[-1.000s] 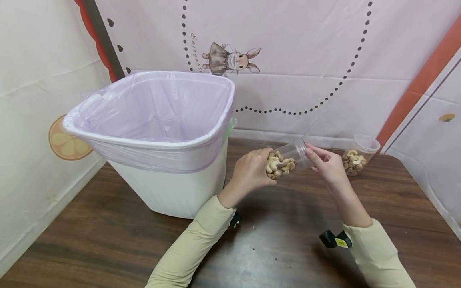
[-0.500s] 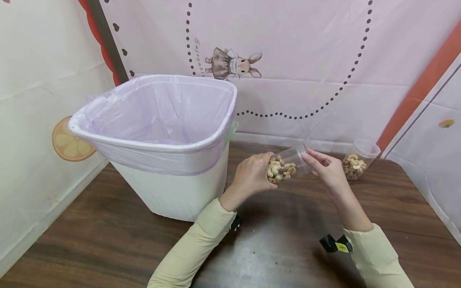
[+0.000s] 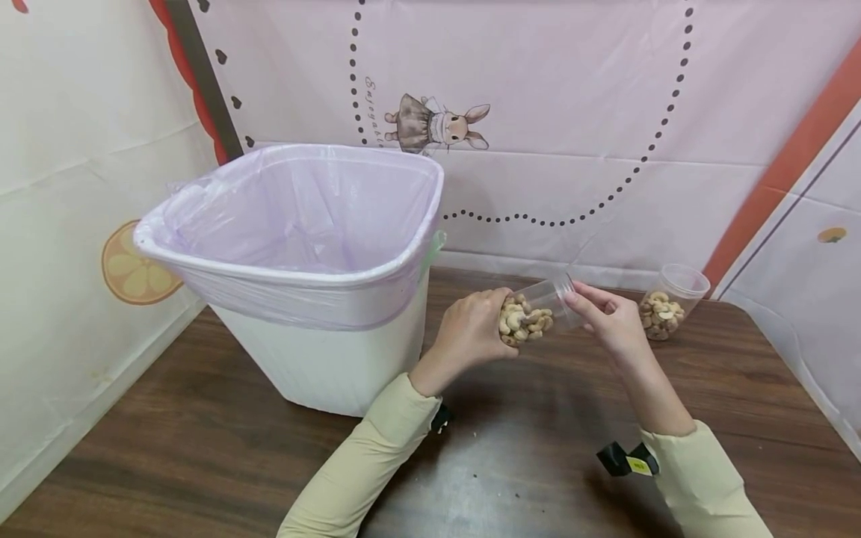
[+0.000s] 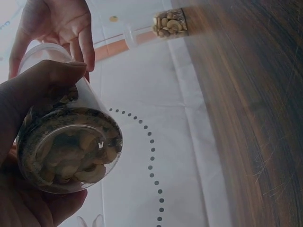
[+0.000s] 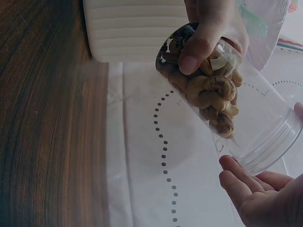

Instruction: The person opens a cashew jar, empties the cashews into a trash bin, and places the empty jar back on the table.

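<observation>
A clear plastic jar [image 3: 538, 297], part filled with cashews [image 5: 215, 92], is held tilted above the table, its mouth toward the right. My left hand [image 3: 473, 326] grips the jar round its bottom end; the thumb and fingers wrap it in the left wrist view. At the ridged mouth end, my right hand [image 3: 608, 317] holds the rim between thumb and fingers. Whether a clear lid sits on that end, I cannot tell. A second clear jar [image 3: 684, 280], also holding cashews and standing open-topped, is on the table behind the right hand.
A large white bin [image 3: 323, 359] with a pale purple liner [image 3: 289, 302] stands on the left, close by my left hand. The dark wooden table [image 3: 525, 463] has a few small crumbs near its front. A printed pink cloth [image 3: 558, 97] hangs behind.
The whole scene has shifted slightly down in the head view. Both hands keep their hold on the jar, with hardly any movement between them.
</observation>
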Available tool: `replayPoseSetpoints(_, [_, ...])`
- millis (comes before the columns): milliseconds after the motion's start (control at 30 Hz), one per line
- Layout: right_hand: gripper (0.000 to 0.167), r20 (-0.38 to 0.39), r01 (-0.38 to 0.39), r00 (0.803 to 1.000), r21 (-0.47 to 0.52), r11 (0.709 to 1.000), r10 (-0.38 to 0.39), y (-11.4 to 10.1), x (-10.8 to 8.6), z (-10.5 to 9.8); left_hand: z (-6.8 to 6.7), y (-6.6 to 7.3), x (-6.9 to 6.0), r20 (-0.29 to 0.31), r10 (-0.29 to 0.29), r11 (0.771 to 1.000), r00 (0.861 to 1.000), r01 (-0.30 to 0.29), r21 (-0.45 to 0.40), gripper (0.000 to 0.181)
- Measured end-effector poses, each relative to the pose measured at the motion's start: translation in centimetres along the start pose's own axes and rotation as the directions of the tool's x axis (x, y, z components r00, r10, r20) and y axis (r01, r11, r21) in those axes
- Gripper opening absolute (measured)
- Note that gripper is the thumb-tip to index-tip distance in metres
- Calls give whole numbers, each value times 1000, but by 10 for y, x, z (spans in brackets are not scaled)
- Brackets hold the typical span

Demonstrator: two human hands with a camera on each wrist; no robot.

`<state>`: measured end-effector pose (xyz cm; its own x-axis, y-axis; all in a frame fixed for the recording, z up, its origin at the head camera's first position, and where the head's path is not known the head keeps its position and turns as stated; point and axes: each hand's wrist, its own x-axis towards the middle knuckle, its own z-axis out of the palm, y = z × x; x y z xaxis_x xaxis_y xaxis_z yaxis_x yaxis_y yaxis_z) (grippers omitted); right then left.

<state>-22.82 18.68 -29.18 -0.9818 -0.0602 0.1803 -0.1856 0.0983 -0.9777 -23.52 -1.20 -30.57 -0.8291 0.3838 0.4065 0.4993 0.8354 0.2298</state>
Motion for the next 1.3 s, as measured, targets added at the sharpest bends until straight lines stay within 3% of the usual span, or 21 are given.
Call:
replayPoseSetpoints(67, [55,-1,6,1000,11,1000,-6,1,-1,0,0,0,0,4,2,1000,1000,-2,-6,68])
replayPoseSetpoints(233, [25,-23,63,998,82,995,-61,2,-2,-1,0,-1,1,49,2,997,999,2,-82,66])
replayPoseSetpoints(467, [34,8,150,988,172,974,-153,2,-4,-2,-2,-2,2,135,-2,987,991,23,-159,66])
replayPoseSetpoints(633, [33,32,176,983,136,975,-182,3,-4,-4,-4,-2,2,181,-7,978,984,44,-204,65])
replayPoseSetpoints(767, [38,46,172,983,64,983,-175,2,-4,-5,-5,-2,2,164,-14,981,986,45,-187,65])
replayPoseSetpoints(900, [47,39,111,993,-17,994,-110,2,-3,-5,-3,-2,1,111,-15,992,994,29,-123,68])
replayPoseSetpoints(1067, [31,31,33,999,11,999,-33,2,-1,-5,-1,-2,0,43,-16,999,999,18,-36,68])
replayPoseSetpoints(1300, [59,35,-67,997,-43,997,68,0,0,-4,-1,-2,-1,5,-5,1000,1000,5,20,67])
